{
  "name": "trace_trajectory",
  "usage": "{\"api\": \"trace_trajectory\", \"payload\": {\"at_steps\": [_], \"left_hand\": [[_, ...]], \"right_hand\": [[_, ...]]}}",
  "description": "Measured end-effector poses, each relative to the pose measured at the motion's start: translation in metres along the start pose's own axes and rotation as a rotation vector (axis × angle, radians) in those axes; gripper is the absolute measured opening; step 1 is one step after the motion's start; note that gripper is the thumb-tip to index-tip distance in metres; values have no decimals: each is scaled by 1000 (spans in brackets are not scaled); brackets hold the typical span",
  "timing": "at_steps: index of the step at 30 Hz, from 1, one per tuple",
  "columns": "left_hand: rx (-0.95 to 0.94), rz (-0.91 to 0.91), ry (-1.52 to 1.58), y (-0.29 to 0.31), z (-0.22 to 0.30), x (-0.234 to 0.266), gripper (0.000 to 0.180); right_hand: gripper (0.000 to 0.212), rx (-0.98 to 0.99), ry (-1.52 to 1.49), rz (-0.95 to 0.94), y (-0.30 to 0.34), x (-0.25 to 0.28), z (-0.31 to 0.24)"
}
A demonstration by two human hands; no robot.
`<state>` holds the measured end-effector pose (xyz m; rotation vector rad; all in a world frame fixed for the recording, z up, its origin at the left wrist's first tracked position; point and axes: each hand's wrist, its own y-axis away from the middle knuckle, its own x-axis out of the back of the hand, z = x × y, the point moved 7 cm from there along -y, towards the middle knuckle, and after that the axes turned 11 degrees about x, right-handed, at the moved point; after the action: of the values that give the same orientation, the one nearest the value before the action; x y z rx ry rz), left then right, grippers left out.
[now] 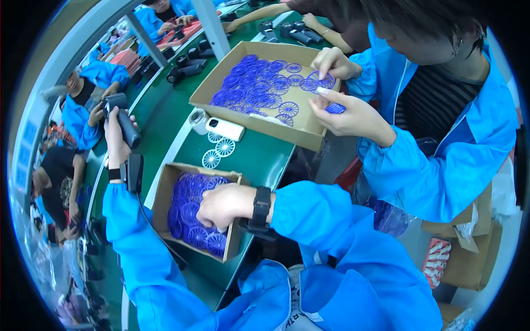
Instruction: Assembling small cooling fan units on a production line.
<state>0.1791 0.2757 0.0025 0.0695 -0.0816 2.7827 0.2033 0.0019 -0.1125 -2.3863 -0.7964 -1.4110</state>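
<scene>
My left hand (114,129) is raised at the left, its fingers wrapped round a dark grey handheld device (128,130) with a thick, rounded body. Lower down, my right hand (223,203) reaches into a small cardboard box (159,205) filled with purple spoked discs (189,212). Its fingers are curled down onto the discs, and what they grip is hidden. Just beyond that box lie several white spoked discs (225,147), a white oblong case (225,129) and a clear round part (198,120).
A larger cardboard box (265,126) of purple discs stands farther off. A co-worker's hands (353,113) hold discs over it. Dark devices (190,66) line the green conveyor (146,105). A metal post (212,27) rises at the back; cartons (469,259) stand lower right.
</scene>
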Motion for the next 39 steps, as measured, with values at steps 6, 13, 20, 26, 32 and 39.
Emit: {"api": "trace_trajectory", "payload": {"at_steps": [6,13,20,26,32,39], "left_hand": [[119,-237,659,118,0,-9,35],[166,-33,473,154,-75,-25,41],[170,-120,563,149,-76,-37,53],[188,-192,545,150,-80,-48,56],[163,-92,410,152,-98,-51,58],[171,-171,311,160,-84,-58,64]], "right_hand": [[27,155,-59,-94,-8,-9,-3],[18,115,-92,-131,-13,-2,-3],[19,40,-289,272,14,38,-1],[27,-52,-176,703,35,53,-2],[26,97,-85,755,35,60,0],[28,-251,-988,1429,103,83,93]]}}
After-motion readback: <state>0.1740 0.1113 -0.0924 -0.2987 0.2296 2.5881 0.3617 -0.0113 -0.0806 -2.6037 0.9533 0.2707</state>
